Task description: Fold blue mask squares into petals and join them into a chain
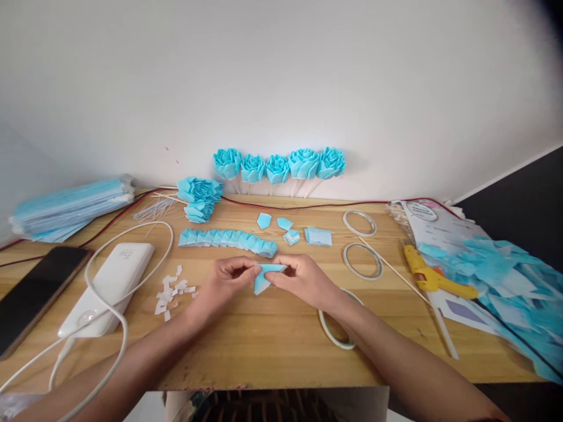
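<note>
Both hands [224, 280] [303, 281] pinched shut on blue folded piece [265, 276]

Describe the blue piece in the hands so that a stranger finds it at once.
On the wooden table, look near the front, before the row of folded blue petals. The folded blue piece is the only one pinched between the left hand and the right hand.

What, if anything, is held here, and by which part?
A small folded blue piece. The left hand pinches its left end and the right hand pinches its upper right edge; the lower tip hangs free.
</note>
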`<action>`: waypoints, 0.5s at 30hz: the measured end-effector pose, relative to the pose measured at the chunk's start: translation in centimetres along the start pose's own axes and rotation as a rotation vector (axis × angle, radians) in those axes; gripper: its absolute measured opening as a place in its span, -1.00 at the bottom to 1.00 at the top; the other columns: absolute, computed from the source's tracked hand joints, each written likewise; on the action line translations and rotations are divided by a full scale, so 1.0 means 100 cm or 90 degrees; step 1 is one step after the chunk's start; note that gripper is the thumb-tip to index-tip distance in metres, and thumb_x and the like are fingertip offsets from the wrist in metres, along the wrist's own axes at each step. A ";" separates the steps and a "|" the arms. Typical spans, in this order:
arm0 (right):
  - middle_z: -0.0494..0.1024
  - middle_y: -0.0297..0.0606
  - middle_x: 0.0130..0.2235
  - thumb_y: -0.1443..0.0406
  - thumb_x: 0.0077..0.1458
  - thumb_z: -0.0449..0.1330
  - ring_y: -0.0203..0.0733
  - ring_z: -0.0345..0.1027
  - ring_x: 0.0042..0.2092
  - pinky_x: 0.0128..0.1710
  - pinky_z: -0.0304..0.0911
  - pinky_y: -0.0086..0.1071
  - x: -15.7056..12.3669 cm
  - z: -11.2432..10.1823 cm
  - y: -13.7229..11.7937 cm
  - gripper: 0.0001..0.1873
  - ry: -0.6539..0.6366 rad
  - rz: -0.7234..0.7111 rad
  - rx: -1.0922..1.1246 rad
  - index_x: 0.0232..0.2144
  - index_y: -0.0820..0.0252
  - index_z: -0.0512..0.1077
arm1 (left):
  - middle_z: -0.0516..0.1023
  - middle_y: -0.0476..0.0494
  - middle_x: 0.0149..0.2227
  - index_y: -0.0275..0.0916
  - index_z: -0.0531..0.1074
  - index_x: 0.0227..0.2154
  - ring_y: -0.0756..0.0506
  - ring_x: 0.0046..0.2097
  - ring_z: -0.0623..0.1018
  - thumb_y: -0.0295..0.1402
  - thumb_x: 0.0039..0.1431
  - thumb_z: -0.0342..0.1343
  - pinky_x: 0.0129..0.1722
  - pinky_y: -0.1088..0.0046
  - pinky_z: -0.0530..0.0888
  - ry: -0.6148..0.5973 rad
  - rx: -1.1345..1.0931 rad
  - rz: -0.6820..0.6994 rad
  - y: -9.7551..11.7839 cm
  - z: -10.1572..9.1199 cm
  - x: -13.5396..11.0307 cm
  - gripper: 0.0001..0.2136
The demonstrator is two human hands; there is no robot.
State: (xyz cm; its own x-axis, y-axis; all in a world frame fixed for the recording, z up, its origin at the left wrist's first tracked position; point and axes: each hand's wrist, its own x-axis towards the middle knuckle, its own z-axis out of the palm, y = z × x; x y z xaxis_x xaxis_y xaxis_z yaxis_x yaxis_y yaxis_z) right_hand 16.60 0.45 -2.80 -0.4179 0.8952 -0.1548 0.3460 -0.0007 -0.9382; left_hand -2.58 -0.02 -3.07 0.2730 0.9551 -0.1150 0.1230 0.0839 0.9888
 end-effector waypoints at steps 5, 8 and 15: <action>0.27 -0.43 -0.52 0.21 0.06 0.15 -0.37 0.09 -0.48 -0.48 0.02 -0.47 0.001 -0.005 -0.007 -0.78 0.062 -0.034 0.009 -0.53 0.21 0.31 | 0.39 0.04 -0.56 -0.30 0.46 -0.53 0.06 -0.50 0.27 -0.23 0.06 0.16 -0.46 0.57 0.23 -0.035 0.005 0.006 -0.004 -0.001 0.001 -0.77; 0.23 -0.45 -0.55 0.22 0.05 0.15 -0.38 0.07 -0.50 -0.50 0.01 -0.47 -0.001 -0.006 -0.011 -0.76 0.070 -0.036 -0.030 -0.57 0.19 0.25 | 0.39 0.03 -0.55 -0.30 0.48 -0.51 0.05 -0.49 0.28 -0.20 0.06 0.15 -0.46 0.56 0.22 -0.061 0.031 -0.008 -0.004 -0.003 0.002 -0.76; 0.26 -0.45 -0.57 0.30 0.01 0.16 -0.37 0.12 -0.49 -0.48 0.04 -0.46 -0.003 -0.003 -0.014 -0.77 0.077 -0.055 -0.144 -0.61 0.19 0.23 | 0.51 -0.04 -0.46 -0.30 0.53 -0.44 -0.03 -0.38 0.41 -0.17 0.07 0.14 -0.35 0.51 0.31 -0.102 0.040 -0.005 -0.001 -0.002 0.001 -0.74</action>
State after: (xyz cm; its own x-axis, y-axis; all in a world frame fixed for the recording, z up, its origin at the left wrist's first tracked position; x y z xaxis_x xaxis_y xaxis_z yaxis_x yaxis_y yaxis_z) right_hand 16.48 0.35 -1.39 -0.3555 0.9343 -0.0257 0.4979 0.1660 -0.8512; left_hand -2.80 0.10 -3.19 0.4192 0.8968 -0.1416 0.1836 0.0690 0.9806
